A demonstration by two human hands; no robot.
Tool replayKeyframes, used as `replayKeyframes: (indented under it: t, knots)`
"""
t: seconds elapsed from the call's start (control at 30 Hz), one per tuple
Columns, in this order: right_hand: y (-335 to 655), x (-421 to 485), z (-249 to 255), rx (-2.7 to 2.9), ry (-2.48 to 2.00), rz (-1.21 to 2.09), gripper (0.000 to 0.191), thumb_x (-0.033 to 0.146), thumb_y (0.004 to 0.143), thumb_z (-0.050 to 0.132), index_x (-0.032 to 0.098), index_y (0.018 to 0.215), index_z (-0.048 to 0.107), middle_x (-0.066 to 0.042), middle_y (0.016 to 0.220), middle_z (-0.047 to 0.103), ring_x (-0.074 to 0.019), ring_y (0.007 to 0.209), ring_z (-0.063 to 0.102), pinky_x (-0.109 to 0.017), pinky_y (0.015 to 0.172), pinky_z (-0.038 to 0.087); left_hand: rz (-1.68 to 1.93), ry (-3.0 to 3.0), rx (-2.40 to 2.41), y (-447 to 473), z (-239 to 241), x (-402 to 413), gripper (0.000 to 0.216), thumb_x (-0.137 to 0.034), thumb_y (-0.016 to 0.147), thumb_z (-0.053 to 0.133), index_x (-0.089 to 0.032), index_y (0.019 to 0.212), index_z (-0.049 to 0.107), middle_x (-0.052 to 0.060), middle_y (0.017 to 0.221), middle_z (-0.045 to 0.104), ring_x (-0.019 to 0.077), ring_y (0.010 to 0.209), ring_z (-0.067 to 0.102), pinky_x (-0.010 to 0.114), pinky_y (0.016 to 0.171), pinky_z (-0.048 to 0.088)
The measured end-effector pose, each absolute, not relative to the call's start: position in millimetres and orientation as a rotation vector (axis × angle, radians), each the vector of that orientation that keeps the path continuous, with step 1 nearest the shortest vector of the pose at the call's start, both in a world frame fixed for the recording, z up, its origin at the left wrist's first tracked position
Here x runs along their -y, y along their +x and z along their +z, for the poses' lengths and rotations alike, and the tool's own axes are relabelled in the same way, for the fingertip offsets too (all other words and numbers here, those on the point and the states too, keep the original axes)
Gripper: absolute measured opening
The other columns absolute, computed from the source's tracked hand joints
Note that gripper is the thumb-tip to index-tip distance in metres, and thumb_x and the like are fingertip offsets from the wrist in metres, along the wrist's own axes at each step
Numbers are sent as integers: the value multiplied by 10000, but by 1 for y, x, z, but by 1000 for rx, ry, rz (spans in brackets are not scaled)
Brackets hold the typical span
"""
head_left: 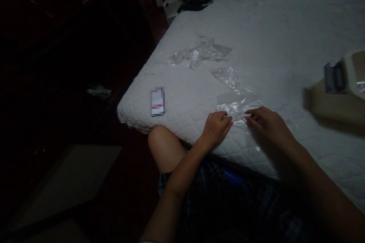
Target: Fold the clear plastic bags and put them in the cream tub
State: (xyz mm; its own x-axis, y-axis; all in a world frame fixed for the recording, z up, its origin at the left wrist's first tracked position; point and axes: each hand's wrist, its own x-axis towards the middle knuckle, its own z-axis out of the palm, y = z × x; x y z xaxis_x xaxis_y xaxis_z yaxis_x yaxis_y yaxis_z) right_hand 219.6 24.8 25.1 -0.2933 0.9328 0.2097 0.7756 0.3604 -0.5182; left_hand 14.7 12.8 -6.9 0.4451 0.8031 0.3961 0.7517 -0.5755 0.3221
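A crumpled clear plastic bag (239, 104) lies on the white quilted mattress (185, 110) in front of me. At the near edge of this bag, my left hand (217, 128) is closed, its fingertips pinching the film. My right hand (265, 122) comes in from the other side, with thumb and forefinger drawn together on the bag's right edge. A short stretch of film shows between the two hands. Farther back lies another crumpled clear plastic bag (203, 53).
A phone-like rectangle (157, 101), blurred out, lies near the mattress's left corner. At right stands a beige bin-like container (327, 98) with a dark clip-like part (334, 78). Dark cloth with a white cord (196, 0) sits at the far corner. Dark floor borders the left side.
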Motion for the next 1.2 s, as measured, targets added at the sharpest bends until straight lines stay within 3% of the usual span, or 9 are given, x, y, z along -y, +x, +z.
replayKeyframes:
  t: [0.3, 0.6, 0.9, 1.07, 1.2]
  knots:
    - [214, -26, 15, 2400, -1459, 295, 317, 288, 884, 416, 146, 966, 687, -113, 854, 650, -234, 771, 613, -360, 717, 466, 635, 2717, -1423, 11, -10, -16, 186, -260, 906, 473, -204, 1034, 596, 65, 1100, 581, 196, 998, 495, 343, 844, 387]
    - [233, -9, 22, 2248, -1346, 309, 266, 324, 886, 449, 184, 991, 649, -99, 906, 673, -242, 824, 628, -383, 734, 476, 779, 2793, -1414, 12, -8, -15, 254, -238, 920, 453, -194, 1148, 556, 92, 1085, 609, 188, 989, 533, 354, 834, 409]
    - [260, 20, 6, 2335, -1185, 211, 227, 239, 870, 482, 200, 1040, 628, -101, 985, 675, -242, 891, 617, -404, 802, 450, 692, 2955, -1074, 32, -11, 10, 266, -178, 931, 407, -106, 1151, 539, 122, 1087, 620, 180, 999, 563, 322, 844, 463]
    - [263, 25, 2, 2376, -1154, 135, 239, 221, 873, 479, 178, 1057, 625, -111, 991, 680, -238, 894, 614, -407, 791, 447, 663, 2926, -1118, 36, -13, 11, 256, -187, 939, 392, -89, 1109, 556, 114, 1019, 635, 176, 952, 577, 320, 818, 474]
    - [261, 26, 0, 2404, -1134, 86, 219, 201, 878, 479, 179, 1043, 621, -101, 971, 685, -224, 860, 615, -389, 770, 445, 623, 2927, -1103, 38, -14, 9, 256, -197, 949, 364, -112, 966, 606, 83, 929, 641, 165, 880, 583, 318, 788, 471]
